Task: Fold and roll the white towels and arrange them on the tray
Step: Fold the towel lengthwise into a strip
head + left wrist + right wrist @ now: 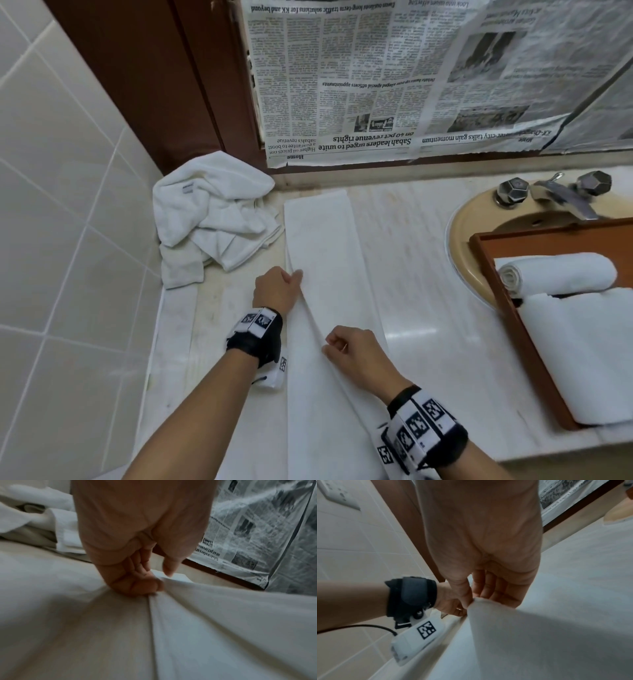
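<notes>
A long white towel point(325, 246) lies folded lengthwise on the marble counter point(428, 274), running from the mirror frame to the near edge. My left hand point(279, 289) grips the towel's left edge with curled fingers point(142, 585). My right hand point(352, 349) pinches a lifted fold of the same towel point(539, 635) nearer to me, thumb against fingers point(488, 588). The wooden tray point(507, 308) at the right holds one rolled towel point(558, 272) and a folded white towel point(589, 356).
A crumpled heap of white towels point(212, 216) sits in the back left corner against the tiled wall point(68, 205). A beige sink point(479, 233) with a metal tap point(561, 195) lies under the tray's far end. Newspaper point(394, 78) covers the mirror.
</notes>
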